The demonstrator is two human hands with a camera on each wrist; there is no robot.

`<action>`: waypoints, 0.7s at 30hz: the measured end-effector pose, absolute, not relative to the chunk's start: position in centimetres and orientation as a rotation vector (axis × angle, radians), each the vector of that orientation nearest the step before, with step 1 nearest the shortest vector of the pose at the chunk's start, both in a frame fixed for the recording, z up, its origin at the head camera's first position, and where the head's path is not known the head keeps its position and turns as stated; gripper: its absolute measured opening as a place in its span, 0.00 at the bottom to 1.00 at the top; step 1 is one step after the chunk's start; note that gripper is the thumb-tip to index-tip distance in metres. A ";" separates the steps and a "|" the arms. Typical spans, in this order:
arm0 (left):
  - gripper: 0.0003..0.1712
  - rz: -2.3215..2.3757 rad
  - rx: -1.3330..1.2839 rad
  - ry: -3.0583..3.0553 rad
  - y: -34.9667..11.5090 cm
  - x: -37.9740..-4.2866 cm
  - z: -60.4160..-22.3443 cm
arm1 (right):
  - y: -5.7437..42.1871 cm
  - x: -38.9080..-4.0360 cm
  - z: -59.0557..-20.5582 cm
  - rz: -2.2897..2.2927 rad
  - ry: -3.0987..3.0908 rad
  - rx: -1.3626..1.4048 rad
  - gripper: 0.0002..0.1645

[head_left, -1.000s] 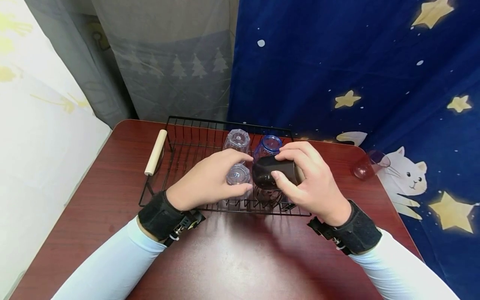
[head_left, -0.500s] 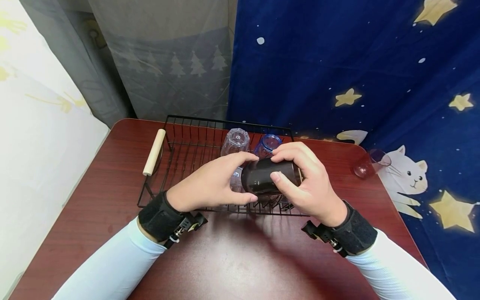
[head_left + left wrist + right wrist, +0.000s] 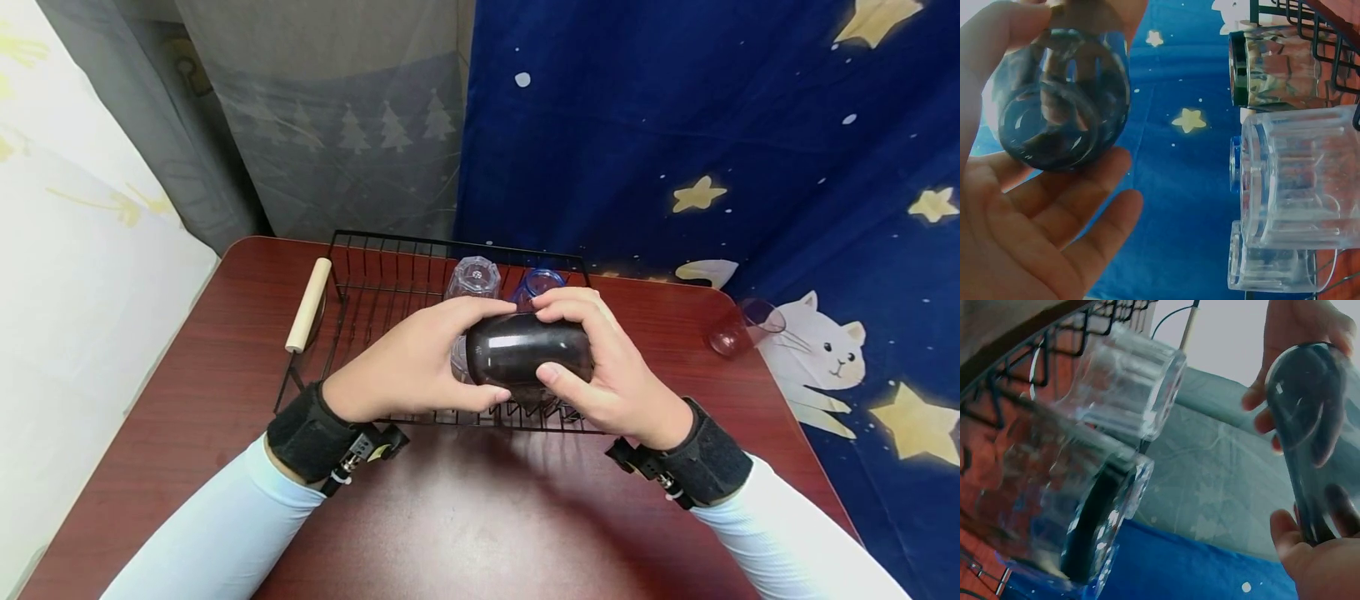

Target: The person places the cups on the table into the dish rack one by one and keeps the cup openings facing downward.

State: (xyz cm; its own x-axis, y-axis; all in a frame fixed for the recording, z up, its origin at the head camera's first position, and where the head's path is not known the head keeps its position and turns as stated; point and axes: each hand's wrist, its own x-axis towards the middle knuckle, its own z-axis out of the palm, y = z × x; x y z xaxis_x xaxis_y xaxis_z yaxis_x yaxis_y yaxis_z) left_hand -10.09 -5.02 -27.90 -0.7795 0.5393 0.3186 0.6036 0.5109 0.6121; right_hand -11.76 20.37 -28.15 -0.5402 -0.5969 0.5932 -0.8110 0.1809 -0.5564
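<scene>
A dark, smoky, see-through drinking glass (image 3: 517, 348) lies sideways in the air above a black wire dish rack (image 3: 360, 321). My right hand (image 3: 618, 367) grips its right end between thumb and fingers. Around its left, rounded base end curl the thumb and fingers of my left hand (image 3: 420, 358). The left wrist view shows this glass (image 3: 1063, 106) base-on, thumb above and fingers below. Bottom up in the rack stand a clear faceted glass (image 3: 476, 277) and a blue-rimmed glass (image 3: 542, 283). Another clear glass (image 3: 1300, 178) and a dark-based glass (image 3: 1066, 494) stand at the front, mostly hidden in the head view.
The rack has a wooden handle (image 3: 308, 305) at its left end. A pinkish clear glass (image 3: 742, 329) stands on the reddish-brown table (image 3: 480, 517) near its right edge. Curtains (image 3: 600, 150) hang close behind the table.
The dark glass has moved left and turned more level, into the curve of my left hand. My right hand has shifted slightly left with it, while my left hand's fingers have come around the base.
</scene>
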 end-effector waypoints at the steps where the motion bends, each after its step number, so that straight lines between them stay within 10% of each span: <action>1: 0.46 -1.141 -1.006 -2.635 -5.1 -10.1 -27.9 | 20.4 -11.8 -28.2 1.273 -2.229 1.357 0.29; 21: 0.41 -1.185 -0.975 -2.448 -6.0 -10.3 -27.2 | 20.0 -11.6 -29.2 0.850 -2.522 1.268 0.41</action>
State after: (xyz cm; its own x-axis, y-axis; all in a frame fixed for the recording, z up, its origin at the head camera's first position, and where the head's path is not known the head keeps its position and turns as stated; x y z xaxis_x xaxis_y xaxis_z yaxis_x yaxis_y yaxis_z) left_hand -10.32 -6.05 -27.17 -0.7442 0.4605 0.4838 0.6652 0.4450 0.5996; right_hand -11.56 19.98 -29.16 -0.6148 -0.6736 0.4103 -0.7845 0.4688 -0.4058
